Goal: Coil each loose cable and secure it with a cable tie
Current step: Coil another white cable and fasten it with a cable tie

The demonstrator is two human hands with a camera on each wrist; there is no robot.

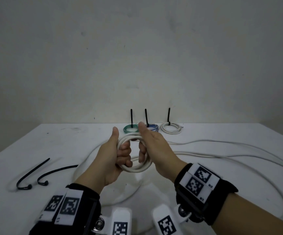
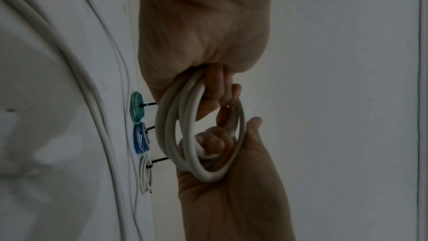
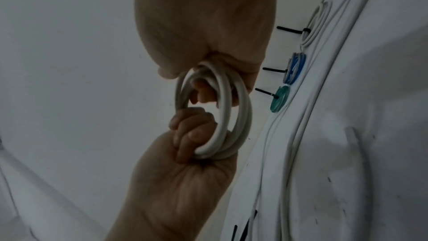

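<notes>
Two hands: your left hand (image 1: 111, 160) and right hand (image 1: 154, 146) each grasp the white coil (image 1: 137, 167), held above the tabletop (image 1: 35, 143) near its front edge.
Loose tail: trails toward the right edge.
Risk: loosen either grasp and the loops may spring apart.

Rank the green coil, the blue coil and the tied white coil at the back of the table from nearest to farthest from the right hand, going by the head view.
1. Blue coil, right behind the right hand.
2. Green coil, further left.
3. Tied white coil, off to the right.
</notes>
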